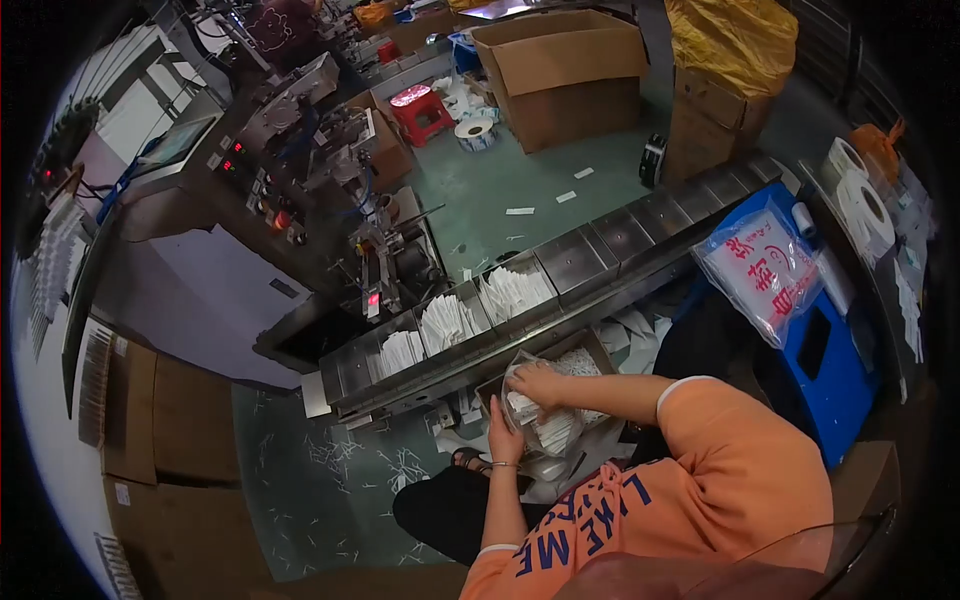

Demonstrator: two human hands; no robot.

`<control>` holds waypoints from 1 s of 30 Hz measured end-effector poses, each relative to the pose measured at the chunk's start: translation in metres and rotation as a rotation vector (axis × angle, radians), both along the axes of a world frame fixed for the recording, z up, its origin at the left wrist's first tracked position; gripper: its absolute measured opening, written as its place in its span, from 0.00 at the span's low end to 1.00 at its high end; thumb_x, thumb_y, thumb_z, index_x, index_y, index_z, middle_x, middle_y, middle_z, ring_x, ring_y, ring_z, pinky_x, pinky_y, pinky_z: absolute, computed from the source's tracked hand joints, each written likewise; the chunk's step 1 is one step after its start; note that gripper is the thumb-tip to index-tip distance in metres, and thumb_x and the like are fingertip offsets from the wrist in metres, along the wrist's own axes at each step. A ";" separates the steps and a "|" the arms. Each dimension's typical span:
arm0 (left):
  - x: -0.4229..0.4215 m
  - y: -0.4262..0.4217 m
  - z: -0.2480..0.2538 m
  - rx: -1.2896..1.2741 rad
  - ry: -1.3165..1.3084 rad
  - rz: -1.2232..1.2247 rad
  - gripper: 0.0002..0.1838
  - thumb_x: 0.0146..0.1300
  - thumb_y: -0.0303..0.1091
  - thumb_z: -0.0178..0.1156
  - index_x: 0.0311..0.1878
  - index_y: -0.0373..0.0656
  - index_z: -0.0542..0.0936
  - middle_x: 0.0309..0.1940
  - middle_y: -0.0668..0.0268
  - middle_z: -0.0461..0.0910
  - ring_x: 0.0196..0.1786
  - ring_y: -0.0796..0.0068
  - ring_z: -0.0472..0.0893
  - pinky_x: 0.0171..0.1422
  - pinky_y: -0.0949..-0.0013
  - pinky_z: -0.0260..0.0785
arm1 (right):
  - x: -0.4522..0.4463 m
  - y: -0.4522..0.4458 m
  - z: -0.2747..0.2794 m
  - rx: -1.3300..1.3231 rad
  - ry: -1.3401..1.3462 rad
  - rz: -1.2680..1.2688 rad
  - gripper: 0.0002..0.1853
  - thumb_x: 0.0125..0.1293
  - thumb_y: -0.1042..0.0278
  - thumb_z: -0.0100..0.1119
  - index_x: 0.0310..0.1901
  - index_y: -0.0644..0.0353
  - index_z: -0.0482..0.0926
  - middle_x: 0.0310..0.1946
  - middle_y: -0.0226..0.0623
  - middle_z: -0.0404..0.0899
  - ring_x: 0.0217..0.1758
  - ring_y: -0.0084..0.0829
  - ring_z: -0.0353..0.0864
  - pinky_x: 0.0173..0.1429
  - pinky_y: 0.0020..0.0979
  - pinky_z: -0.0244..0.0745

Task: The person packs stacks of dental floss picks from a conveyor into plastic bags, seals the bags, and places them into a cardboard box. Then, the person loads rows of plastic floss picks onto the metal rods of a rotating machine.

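Note:
In a cardboard box (pixel 598 350) below the conveyor sits a clear plastic bag (pixel 514 366) with many slim white packets (pixel 556 432) in and around it. My right hand (pixel 536 384) reaches across from the right, its bent fingers closed at the upper left edge of the bag. At the bag's left side my left hand (pixel 503 438) points upward, its fingers closed on the film; part of its grip is hidden. Similar white packets (pixel 447 324) stand bunched in several compartments of the metal conveyor (pixel 583 262) just beyond my hands.
Machinery (pixel 385 235) stands beyond the conveyor at left. A blue surface (pixel 848 385) at right bears a printed plastic package (pixel 762 270) and a dark phone (pixel 814 341). Large cartons (pixel 570 95), a red stool (pixel 421 115) and a roll (pixel 475 134) stand behind. White sticks (pixel 335 455) litter the green floor.

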State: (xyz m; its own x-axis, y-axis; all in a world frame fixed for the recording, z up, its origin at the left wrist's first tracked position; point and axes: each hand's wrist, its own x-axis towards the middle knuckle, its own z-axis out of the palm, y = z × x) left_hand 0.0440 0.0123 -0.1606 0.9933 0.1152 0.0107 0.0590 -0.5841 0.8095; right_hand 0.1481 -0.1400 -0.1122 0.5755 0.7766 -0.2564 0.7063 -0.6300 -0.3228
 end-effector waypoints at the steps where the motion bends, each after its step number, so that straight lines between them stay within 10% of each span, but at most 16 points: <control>1: -0.001 0.000 0.002 0.029 -0.031 -0.008 0.42 0.48 0.21 0.52 0.69 0.48 0.49 0.53 0.47 0.70 0.52 0.48 0.72 0.52 0.59 0.66 | -0.004 -0.006 -0.004 0.226 -0.073 -0.010 0.45 0.32 0.55 0.74 0.56 0.58 0.65 0.51 0.47 0.66 0.56 0.48 0.65 0.58 0.43 0.62; 4: -0.002 0.004 0.000 -0.036 0.094 0.023 0.44 0.45 0.20 0.51 0.69 0.48 0.48 0.50 0.46 0.73 0.47 0.47 0.75 0.47 0.61 0.69 | -0.010 -0.027 -0.006 0.658 -0.124 -0.182 0.37 0.42 0.57 0.68 0.55 0.61 0.65 0.48 0.48 0.68 0.54 0.47 0.67 0.56 0.41 0.63; 8: 0.001 0.004 -0.008 -0.100 0.169 0.062 0.44 0.43 0.21 0.51 0.68 0.46 0.50 0.47 0.47 0.73 0.47 0.51 0.76 0.47 0.63 0.68 | -0.023 -0.055 -0.028 0.517 -0.045 -0.840 0.27 0.47 0.63 0.62 0.50 0.62 0.69 0.47 0.47 0.69 0.53 0.50 0.66 0.54 0.41 0.65; 12: 0.005 0.009 -0.052 -0.098 -0.030 0.043 0.40 0.42 0.23 0.52 0.65 0.38 0.56 0.47 0.48 0.74 0.48 0.51 0.74 0.50 0.62 0.67 | -0.025 -0.062 -0.064 0.555 0.107 -0.775 0.18 0.55 0.67 0.49 0.49 0.58 0.71 0.40 0.51 0.75 0.44 0.51 0.74 0.47 0.44 0.69; 13: 0.003 0.009 -0.042 0.107 -0.008 0.029 0.41 0.44 0.19 0.52 0.67 0.39 0.54 0.36 0.62 0.76 0.36 0.71 0.75 0.39 0.73 0.68 | -0.027 -0.064 -0.065 0.606 0.073 -0.736 0.17 0.56 0.69 0.47 0.49 0.58 0.72 0.40 0.50 0.76 0.44 0.50 0.74 0.47 0.42 0.70; 19: 0.002 0.006 -0.016 -0.053 0.144 0.042 0.39 0.47 0.23 0.55 0.66 0.39 0.56 0.29 0.67 0.72 0.28 0.79 0.69 0.33 0.78 0.64 | -0.034 -0.074 -0.041 0.714 0.142 -0.927 0.17 0.60 0.63 0.48 0.50 0.58 0.71 0.36 0.43 0.77 0.39 0.39 0.76 0.43 0.36 0.70; 23: 0.020 0.020 -0.049 -0.602 0.195 0.273 0.31 0.60 0.36 0.56 0.65 0.38 0.58 0.41 0.66 0.75 0.41 0.72 0.74 0.47 0.73 0.66 | -0.007 -0.090 -0.097 1.334 0.637 -1.352 0.26 0.66 0.45 0.42 0.56 0.58 0.67 0.44 0.29 0.73 0.47 0.25 0.69 0.53 0.30 0.62; 26: 0.038 0.020 -0.080 -1.282 0.265 0.485 0.33 0.66 0.58 0.39 0.61 0.38 0.64 0.55 0.60 0.70 0.57 0.68 0.69 0.61 0.65 0.61 | -0.022 -0.058 -0.039 1.395 1.039 -1.458 0.36 0.65 0.37 0.36 0.65 0.59 0.55 0.61 0.33 0.61 0.63 0.30 0.58 0.65 0.32 0.50; 30: 0.041 -0.047 0.002 -1.256 0.555 0.377 0.35 0.65 0.61 0.36 0.61 0.39 0.65 0.58 0.60 0.68 0.58 0.64 0.69 0.61 0.64 0.60 | -0.025 -0.026 -0.039 1.358 1.276 -1.198 0.42 0.63 0.33 0.35 0.68 0.60 0.46 0.68 0.37 0.50 0.70 0.32 0.49 0.69 0.31 0.43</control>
